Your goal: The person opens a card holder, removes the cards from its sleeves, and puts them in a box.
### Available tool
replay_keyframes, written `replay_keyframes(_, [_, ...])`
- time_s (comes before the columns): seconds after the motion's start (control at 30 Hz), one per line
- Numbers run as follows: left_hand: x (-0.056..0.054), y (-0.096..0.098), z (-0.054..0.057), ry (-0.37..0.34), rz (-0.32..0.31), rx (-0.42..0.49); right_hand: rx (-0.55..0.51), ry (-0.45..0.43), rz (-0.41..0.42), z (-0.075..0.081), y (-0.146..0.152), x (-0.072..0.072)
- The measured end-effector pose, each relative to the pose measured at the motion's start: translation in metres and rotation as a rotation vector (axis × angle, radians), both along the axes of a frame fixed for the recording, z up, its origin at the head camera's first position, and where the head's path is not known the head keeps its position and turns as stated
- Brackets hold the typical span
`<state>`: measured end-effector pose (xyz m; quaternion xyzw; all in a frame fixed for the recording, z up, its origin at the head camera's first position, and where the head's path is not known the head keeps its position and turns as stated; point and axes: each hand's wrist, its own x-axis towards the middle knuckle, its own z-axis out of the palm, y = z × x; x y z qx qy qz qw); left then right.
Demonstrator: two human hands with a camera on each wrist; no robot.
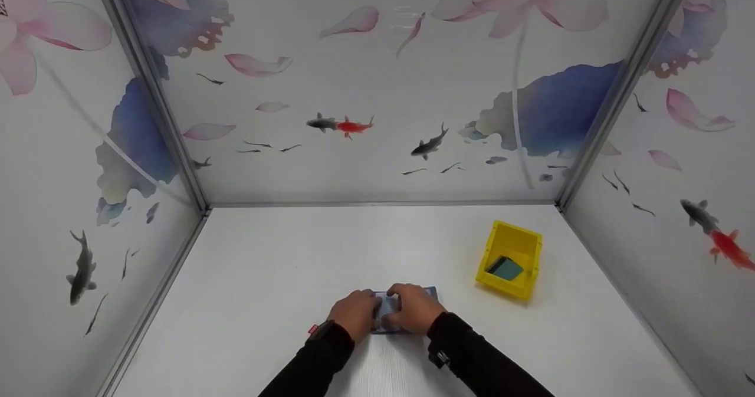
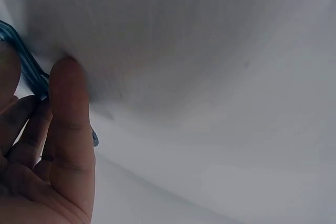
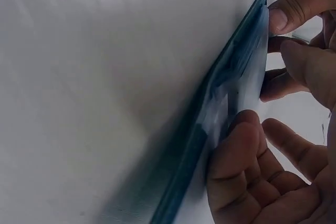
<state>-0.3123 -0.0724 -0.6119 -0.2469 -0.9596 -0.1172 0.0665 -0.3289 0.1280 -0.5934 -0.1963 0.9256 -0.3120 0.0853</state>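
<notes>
A flat blue-grey pouch (image 1: 386, 307) with teal edging and a clear, pale face lies low over the white table in front of me. My left hand (image 1: 355, 314) grips its left end; the thumb stands along the teal edge in the left wrist view. My right hand (image 1: 420, 309) holds the pouch from the right, fingers bent over its far side and thumb toward the near edge. Seen from the right wrist, the pouch (image 3: 244, 72) is tilted on edge, its face bulging and creased between the two hands. Part of it is hidden under the fingers.
To the right and further back stands a yellow bin (image 1: 504, 286) with a dark teal flat item (image 1: 505, 268) inside. White panels printed with lotus flowers and fish wall the table (image 1: 283, 255) at the back and both sides, joined by grey metal frames.
</notes>
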Motion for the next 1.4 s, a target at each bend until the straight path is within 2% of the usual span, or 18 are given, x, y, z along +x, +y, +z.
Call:
replay_keyframes(0.23, [0.002, 0.002, 0.011, -0.042, -0.022, 0.041, 0.07, 0.009, 0.01, 0.003, -0.003, -0.002])
replay_keyframes(0.6, [-0.004, 0.005, 0.0, -0.072, 0.009, 0.049, 0.06, 0.033, 0.054, 0.003, 0.001, -0.004])
replay_keyframes(0.77, [-0.005, 0.007, 0.0, -0.112, 0.035, 0.043, 0.066, 0.032, 0.053, 0.001, 0.007, -0.005])
replay_keyframes(0.97, [-0.004, 0.006, -0.003, -0.08, 0.039, -0.013, 0.104, 0.094, 0.0, -0.003, 0.012, -0.004])
replay_keyframes(1.17, [-0.008, 0.002, -0.012, -0.058, 0.017, -0.007, 0.127, 0.155, -0.125, 0.002, 0.017, 0.0])
replay_keyframes(1.3, [-0.007, 0.002, -0.008, -0.067, 0.021, -0.014, 0.176, 0.218, -0.182, 0.004, 0.023, -0.002])
replay_keyframes(1.4, [-0.005, 0.005, -0.003, -0.096, 0.034, -0.03, 0.219, 0.286, -0.175, 0.001, 0.028, -0.006])
